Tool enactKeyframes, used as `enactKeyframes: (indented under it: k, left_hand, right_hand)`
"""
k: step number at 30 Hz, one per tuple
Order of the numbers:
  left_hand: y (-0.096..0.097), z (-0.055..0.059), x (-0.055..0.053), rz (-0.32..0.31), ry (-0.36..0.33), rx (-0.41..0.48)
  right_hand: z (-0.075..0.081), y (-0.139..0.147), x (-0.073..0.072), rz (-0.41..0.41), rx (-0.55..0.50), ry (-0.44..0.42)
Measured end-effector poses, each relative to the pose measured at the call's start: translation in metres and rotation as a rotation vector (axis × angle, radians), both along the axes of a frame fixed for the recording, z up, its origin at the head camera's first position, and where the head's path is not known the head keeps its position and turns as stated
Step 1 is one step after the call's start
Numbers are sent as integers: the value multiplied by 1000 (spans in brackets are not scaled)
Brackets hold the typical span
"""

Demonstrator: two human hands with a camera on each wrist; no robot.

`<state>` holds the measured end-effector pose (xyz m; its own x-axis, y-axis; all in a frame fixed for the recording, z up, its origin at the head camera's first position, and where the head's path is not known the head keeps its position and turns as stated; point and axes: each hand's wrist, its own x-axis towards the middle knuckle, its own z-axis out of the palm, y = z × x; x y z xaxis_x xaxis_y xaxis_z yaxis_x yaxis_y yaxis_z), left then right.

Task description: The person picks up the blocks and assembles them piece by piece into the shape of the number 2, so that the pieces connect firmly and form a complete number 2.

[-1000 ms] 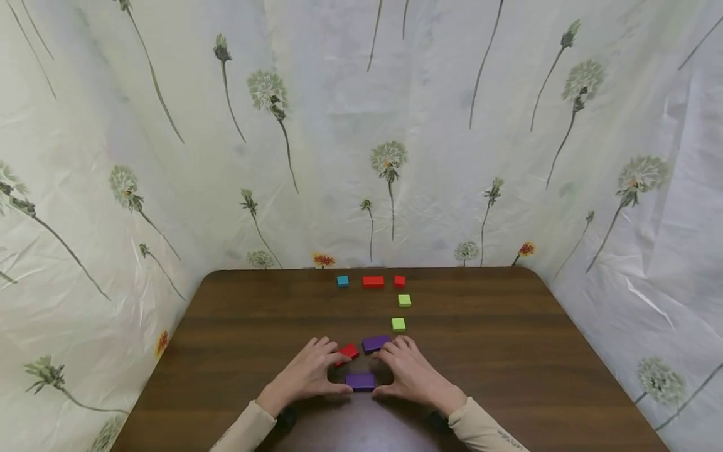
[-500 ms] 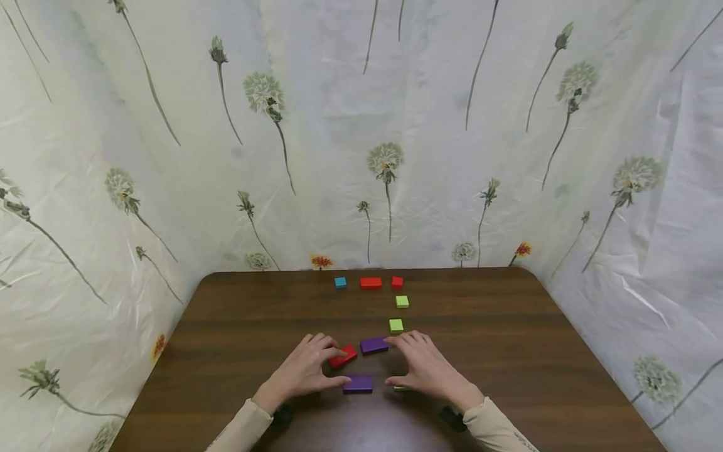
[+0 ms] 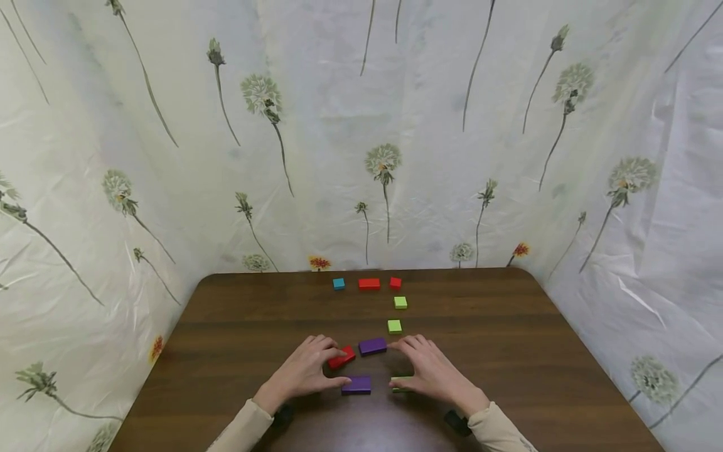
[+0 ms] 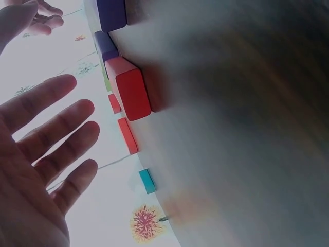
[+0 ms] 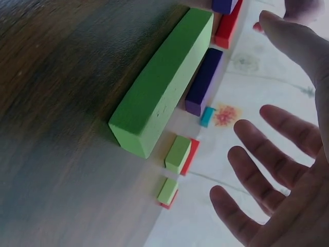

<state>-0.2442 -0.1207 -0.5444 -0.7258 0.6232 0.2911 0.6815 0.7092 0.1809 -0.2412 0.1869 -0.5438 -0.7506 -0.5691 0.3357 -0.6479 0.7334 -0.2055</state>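
My left hand [image 3: 302,371] hovers with spread fingers beside a long red block [image 3: 343,358] and a purple block [image 3: 356,386]. In the left wrist view its fingers [image 4: 67,136] are apart from the blocks and hold nothing. My right hand [image 3: 432,373] is spread above a long green block [image 5: 167,82], which it partly hides in the head view. The right wrist view has its fingers [image 5: 264,159] extended, with nothing gripped. A second purple block [image 3: 373,346] lies slightly angled between the two hands, near the right fingertips.
Two small lime blocks [image 3: 394,326] lie farther back on the brown wooden table [image 3: 254,301]. Along its far edge are a small blue block [image 3: 339,284], a red block [image 3: 369,284] and a small red block [image 3: 395,283]. A dandelion-print curtain surrounds the table.
My right hand has moved to the right, away from the purple blocks, and the green block beneath it has come into view. The left hand stays nearly in place.
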Motion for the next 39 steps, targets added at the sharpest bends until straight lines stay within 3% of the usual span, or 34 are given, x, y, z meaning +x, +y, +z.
enactKeyframes:
  k: [19, 30, 39]
  left_hand:
    - [5, 1, -1, 9, -22, -34]
    - [18, 2, -4, -70, 19, -6]
    - [40, 7, -10, -117, 36, -29]
  right_hand:
    - [2, 5, 3, 4, -12, -19]
    - [4, 28, 5, -43, -31, -55]
    - [11, 61, 7, -157, -40, -103]
